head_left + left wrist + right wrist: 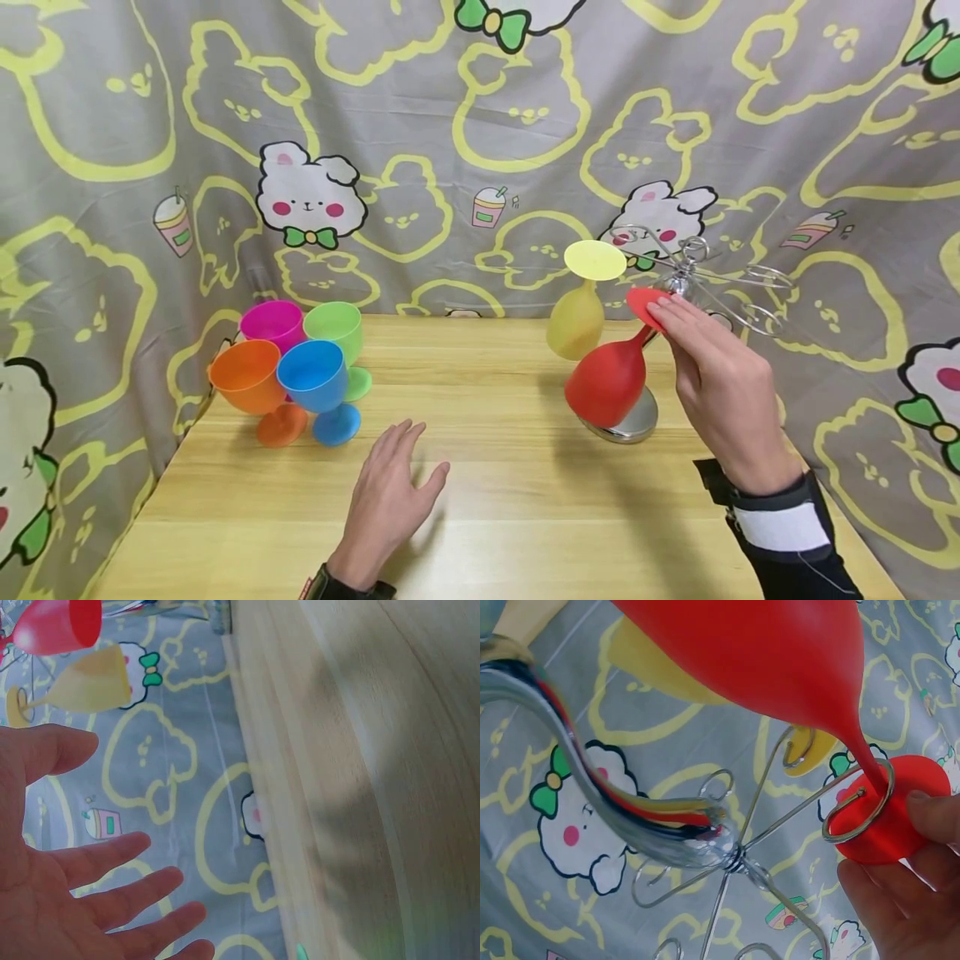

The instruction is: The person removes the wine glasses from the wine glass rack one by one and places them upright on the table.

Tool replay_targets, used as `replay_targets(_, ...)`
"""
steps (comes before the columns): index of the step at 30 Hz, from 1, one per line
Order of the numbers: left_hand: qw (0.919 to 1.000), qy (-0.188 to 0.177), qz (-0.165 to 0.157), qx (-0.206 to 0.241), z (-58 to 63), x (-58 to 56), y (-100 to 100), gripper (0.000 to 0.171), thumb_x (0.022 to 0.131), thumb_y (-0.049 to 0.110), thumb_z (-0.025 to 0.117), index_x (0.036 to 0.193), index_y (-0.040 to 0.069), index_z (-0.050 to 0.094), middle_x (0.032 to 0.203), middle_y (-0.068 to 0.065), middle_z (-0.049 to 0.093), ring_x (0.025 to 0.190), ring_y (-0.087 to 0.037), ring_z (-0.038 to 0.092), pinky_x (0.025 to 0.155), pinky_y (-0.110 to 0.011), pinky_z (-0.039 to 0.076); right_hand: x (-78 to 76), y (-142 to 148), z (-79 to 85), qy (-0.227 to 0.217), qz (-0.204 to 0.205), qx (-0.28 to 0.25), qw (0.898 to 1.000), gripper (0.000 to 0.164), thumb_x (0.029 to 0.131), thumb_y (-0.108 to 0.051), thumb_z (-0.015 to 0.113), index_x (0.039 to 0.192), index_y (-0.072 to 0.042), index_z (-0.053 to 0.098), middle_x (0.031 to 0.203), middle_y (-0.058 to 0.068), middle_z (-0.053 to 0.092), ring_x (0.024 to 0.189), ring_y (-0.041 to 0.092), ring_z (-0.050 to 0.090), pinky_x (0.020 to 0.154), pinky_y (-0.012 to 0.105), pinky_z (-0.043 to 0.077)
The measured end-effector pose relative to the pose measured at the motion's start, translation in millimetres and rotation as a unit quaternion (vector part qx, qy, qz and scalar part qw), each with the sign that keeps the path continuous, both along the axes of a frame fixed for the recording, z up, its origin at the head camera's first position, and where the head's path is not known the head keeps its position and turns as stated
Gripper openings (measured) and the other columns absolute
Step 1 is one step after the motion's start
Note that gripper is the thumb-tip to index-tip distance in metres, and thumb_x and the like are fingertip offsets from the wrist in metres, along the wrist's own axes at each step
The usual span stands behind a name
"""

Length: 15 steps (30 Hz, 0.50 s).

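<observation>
A red plastic goblet (606,385) hangs upside down and tilted at the metal stemware rack (684,279). My right hand (723,383) pinches the goblet's round foot between thumb and fingers. In the right wrist view, the red stem lies inside one of the rack's wire loops (889,799). Beside it hangs a yellow goblet (576,321), also upside down, its foot above another loop. My left hand (390,492) hovers over the table with straight, spread fingers, holding nothing. Its palm (52,892) shows in the left wrist view.
At the table's left stand upright orange (246,379), blue (312,375), magenta (272,323) and green (335,333) goblets, close together. The rack's round base (633,421) rests on the wooden table (480,500). A patterned curtain (420,108) surrounds the back and sides.
</observation>
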State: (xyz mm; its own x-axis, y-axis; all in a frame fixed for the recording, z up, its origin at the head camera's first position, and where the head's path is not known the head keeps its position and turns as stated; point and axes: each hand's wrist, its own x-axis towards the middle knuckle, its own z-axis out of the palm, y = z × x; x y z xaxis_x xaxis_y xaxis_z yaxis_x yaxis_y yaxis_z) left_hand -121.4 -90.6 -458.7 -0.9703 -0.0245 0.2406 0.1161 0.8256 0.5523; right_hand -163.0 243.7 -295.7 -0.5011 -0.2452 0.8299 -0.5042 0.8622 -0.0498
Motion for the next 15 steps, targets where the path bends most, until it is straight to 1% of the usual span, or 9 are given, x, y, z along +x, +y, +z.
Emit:
replay_targets(5, 1.0000, -0.004, -0.002, 0.003, -2.1, 1.6, 0, 0.062, 0.080, 0.052, 0.060, 0.131, 0.018, 0.049, 0.138, -0.006, 0.043, 0.129, -0.027, 0.034, 0.103, -0.049, 0.031, -7.5, -3, 7.1, -0.004, 0.012, -0.012, 1.000, 0.045, 0.079, 0.002, 0.066, 0.120, -0.016, 0.062, 0.121, 0.006, 0.060, 0.116, 0.021, 0.053, 0.102, 0.026, 0.035)
replay_targets(9, 1.0000, -0.004, 0.002, 0.002, -3.2, 2.2, 1, 0.062, 0.080, 0.052, 0.060, 0.131, 0.019, 0.049, 0.138, -0.006, 0.043, 0.130, -0.027, 0.033, 0.104, -0.049, 0.031, -14.3, -3, 13.0, -0.001, 0.018, -0.015, 1.000, 0.043, 0.081, 0.000, 0.065, 0.120, -0.017, 0.062, 0.121, 0.004, 0.059, 0.115, 0.020, 0.053, 0.102, 0.026, 0.036)
replay_targets(13, 0.9999, -0.008, 0.001, 0.007, -2.7, 3.1, 2, 0.063, 0.080, 0.052, 0.060, 0.131, 0.019, 0.049, 0.139, -0.005, 0.042, 0.130, -0.027, 0.033, 0.104, -0.049, 0.031, -21.0, 0, 16.1, 0.001, 0.019, -0.016, 1.000, 0.040, 0.082, -0.001, 0.064, 0.119, -0.017, 0.063, 0.121, 0.004, 0.060, 0.113, 0.022, 0.055, 0.102, 0.024, 0.036)
replay_targets(15, 0.9999, -0.010, 0.000, 0.006, -2.6, 3.4, 2, 0.063, 0.080, 0.052, 0.060, 0.132, 0.018, 0.048, 0.139, -0.005, 0.042, 0.130, -0.027, 0.033, 0.103, -0.050, 0.031, -23.5, 2, 16.9, -0.003, 0.010, -0.006, 1.000, 0.038, 0.084, -0.003, 0.062, 0.120, -0.017, 0.062, 0.121, 0.004, 0.060, 0.114, 0.022, 0.054, 0.102, 0.024, 0.035)
